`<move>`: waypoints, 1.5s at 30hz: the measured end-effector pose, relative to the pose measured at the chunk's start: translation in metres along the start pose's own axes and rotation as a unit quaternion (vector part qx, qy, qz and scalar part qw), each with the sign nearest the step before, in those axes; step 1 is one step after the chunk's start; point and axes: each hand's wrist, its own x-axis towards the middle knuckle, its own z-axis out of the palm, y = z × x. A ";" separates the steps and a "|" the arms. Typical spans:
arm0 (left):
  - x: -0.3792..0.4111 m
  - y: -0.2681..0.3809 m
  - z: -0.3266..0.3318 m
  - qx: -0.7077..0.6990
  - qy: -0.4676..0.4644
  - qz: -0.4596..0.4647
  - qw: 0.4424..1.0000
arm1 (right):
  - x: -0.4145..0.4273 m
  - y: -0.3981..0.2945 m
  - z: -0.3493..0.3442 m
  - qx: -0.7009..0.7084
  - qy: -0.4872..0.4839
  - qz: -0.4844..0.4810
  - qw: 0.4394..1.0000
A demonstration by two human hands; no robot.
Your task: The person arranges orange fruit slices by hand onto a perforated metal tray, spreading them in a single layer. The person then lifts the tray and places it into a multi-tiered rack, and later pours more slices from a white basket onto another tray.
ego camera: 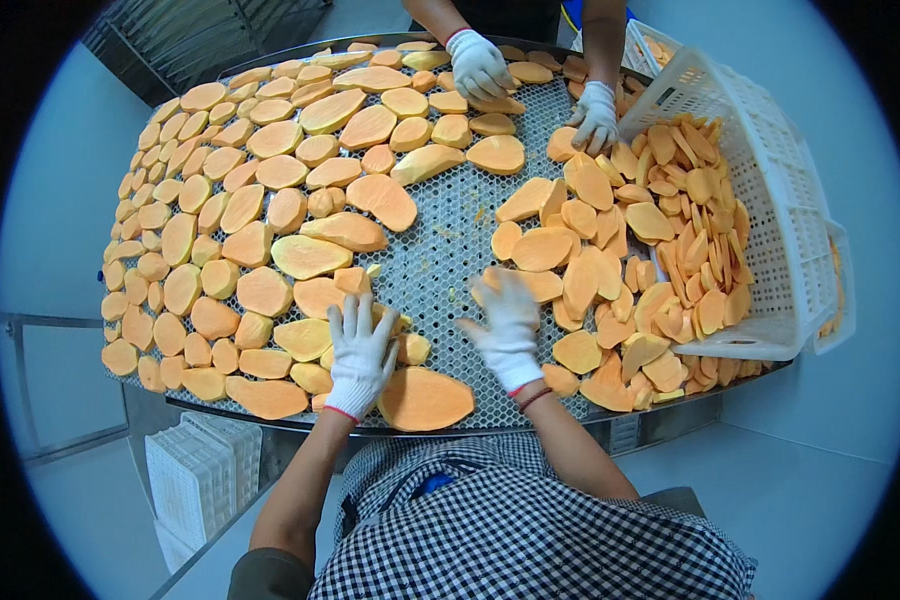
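Observation:
Orange slices, perhaps sweet potato (264,292), lie mostly side by side over the left of a perforated mesh tray (450,225). My left hand (360,352), in a white knit glove, rests with spread fingers on slices near the tray's front edge. Right of it lies a large oval slice (427,399). My right hand (506,322), gloved and blurred by motion, is over the mesh at the left edge of a loose heap of slices (585,277); its fingertips are by a slice, and whether they grip it I cannot tell. The heap spills from a tipped white plastic crate (784,202).
Across the tray a co-worker's gloved hands touch slices: one (480,67) at the far middle, the other (596,118) beside the heap. Another white crate (645,45) stands behind. White crates (202,465) sit below the tray at lower left. A metal rack (187,45) is at upper left.

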 end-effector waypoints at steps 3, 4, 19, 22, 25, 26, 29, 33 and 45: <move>0.002 0.009 -0.003 -0.016 -0.019 -0.007 1.000 | 0.008 0.077 -0.015 -0.104 0.041 0.016 0.994; 0.003 0.009 -0.002 -0.019 -0.021 -0.009 1.000 | 0.011 0.095 -0.023 -0.093 0.033 -0.023 0.995; 0.007 0.004 0.001 -0.008 0.001 -0.017 1.000 | 0.066 -0.003 0.040 0.048 0.007 -0.164 0.985; 0.019 0.007 0.005 0.002 0.009 -0.005 1.000 | 0.055 -0.002 0.053 0.096 -0.088 -0.109 0.985; 0.032 0.007 0.014 0.025 0.006 0.026 0.999 | 0.038 -0.003 0.075 0.148 -0.046 -0.177 0.972; 0.038 0.008 0.019 0.029 -0.002 0.036 0.999 | 0.039 0.003 0.074 0.142 -0.028 -0.171 0.974; 0.039 0.002 0.018 0.018 -0.011 0.047 0.999 | 0.031 -0.002 0.009 -0.028 0.003 -0.074 0.997; 0.065 -0.003 0.002 0.005 -0.031 0.106 0.994 | 0.015 0.049 -0.001 -0.080 -0.024 -0.037 0.996; 0.072 -0.019 0.001 -0.050 0.003 0.113 0.992 | 0.089 0.015 0.043 0.034 0.129 -0.072 0.989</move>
